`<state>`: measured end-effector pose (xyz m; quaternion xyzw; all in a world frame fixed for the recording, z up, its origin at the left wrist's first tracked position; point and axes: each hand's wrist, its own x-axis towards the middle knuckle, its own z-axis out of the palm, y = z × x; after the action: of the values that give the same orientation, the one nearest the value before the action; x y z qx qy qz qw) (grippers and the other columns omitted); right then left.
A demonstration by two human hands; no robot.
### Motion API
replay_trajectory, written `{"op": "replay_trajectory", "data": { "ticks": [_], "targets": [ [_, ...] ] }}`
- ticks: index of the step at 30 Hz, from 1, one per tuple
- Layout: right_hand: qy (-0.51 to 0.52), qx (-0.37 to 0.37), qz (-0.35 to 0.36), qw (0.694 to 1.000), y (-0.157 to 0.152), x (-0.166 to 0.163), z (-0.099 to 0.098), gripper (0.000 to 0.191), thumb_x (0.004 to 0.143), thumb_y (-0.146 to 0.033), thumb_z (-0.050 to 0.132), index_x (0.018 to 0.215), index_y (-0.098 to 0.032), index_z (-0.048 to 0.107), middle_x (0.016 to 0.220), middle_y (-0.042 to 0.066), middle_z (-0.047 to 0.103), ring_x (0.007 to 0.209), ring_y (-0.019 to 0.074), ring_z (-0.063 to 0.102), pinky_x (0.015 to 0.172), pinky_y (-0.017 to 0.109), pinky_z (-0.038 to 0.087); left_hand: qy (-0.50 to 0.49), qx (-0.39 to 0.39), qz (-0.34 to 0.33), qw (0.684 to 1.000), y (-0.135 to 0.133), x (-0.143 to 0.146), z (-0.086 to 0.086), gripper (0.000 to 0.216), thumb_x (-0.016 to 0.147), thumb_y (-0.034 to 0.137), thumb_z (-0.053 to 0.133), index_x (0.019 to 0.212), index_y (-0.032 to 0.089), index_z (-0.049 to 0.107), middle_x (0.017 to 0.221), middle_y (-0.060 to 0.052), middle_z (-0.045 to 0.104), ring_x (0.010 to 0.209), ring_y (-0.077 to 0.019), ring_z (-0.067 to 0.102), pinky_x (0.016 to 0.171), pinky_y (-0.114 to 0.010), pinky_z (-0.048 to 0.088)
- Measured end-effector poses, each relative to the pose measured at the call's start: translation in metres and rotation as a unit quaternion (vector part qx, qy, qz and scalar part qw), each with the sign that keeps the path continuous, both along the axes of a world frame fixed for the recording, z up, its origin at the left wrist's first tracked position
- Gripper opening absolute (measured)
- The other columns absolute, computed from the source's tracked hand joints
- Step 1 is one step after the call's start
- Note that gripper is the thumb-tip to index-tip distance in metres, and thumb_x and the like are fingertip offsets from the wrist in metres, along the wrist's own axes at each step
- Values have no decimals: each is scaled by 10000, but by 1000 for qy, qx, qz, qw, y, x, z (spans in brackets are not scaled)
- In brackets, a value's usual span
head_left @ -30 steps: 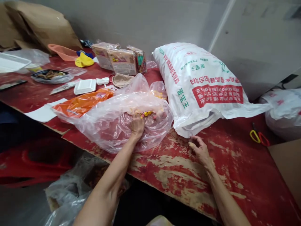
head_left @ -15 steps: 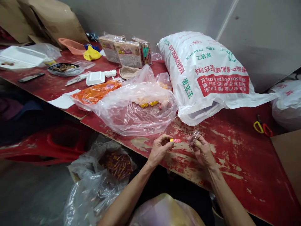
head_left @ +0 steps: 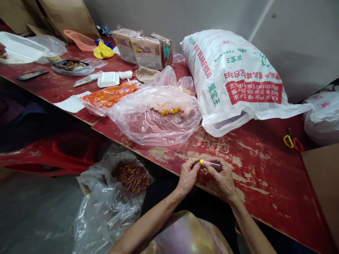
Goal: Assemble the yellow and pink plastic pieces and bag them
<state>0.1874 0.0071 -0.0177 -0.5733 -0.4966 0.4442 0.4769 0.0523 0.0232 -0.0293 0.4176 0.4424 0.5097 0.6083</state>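
Note:
Above the front edge of the red table, my left hand (head_left: 188, 176) pinches the yellow cap (head_left: 201, 162) of a small tube. My right hand (head_left: 225, 178) grips the clear tube (head_left: 215, 164) by its body, fingers closed round its far end. A pink-red printed piece (head_left: 207, 163) shows next to the cap, at the tube's mouth; whether the cap is fully seated I cannot tell. Beyond my hands lies a clear plastic bag (head_left: 140, 132) with several yellow-capped pieces (head_left: 169, 112) in its opening.
A big white printed sack (head_left: 233, 81) leans at the back right, near scissors (head_left: 293, 141). At left are an orange bag (head_left: 111, 95), foam box (head_left: 108, 79) and food tray (head_left: 71, 67). Below the edge, a lined container holds many capped tubes (head_left: 132, 178). Another person's hand (head_left: 2, 50) shows far left.
My two hands have come together. The pink-red piece on the yellow cap, held apart from the clear tube before, is now at the tube's mouth. Another person's hand has appeared at far left.

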Motion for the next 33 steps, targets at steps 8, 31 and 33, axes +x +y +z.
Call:
{"op": "replay_trajectory", "data": {
  "ticks": [8, 31, 33],
  "targets": [
    [-177, 134, -103, 970, -12, -1, -27, 246, 796, -405, 586, 927, -199, 563, 933, 64, 614, 859, 196, 606, 741, 339, 520, -39, -21, -24, 999, -11, 24, -12, 443, 659, 45, 424, 998, 173, 679, 1000, -41, 634, 964, -169, 579, 903, -286, 434],
    [-152, -41, 98, 983, 2, 26, -11, 260, 892, -462, 434, 879, -212, 504, 814, 23, 573, 714, 164, 540, 645, 283, 448, 261, 235, -169, 921, 10, -1, -15, 374, 820, 121, 481, 1180, 158, 574, 1205, -128, 565, 1126, -231, 525, 968, -383, 436],
    [-43, -78, 98, 991, 2, 7, -3, 295, 916, -488, 379, 956, -220, 495, 828, 9, 582, 687, 148, 548, 630, 270, 455, 259, 227, -169, 923, 5, -15, -10, 319, 874, 192, 455, 1165, 175, 583, 1120, -109, 617, 1049, -207, 575, 917, -347, 469]
  ]
}}
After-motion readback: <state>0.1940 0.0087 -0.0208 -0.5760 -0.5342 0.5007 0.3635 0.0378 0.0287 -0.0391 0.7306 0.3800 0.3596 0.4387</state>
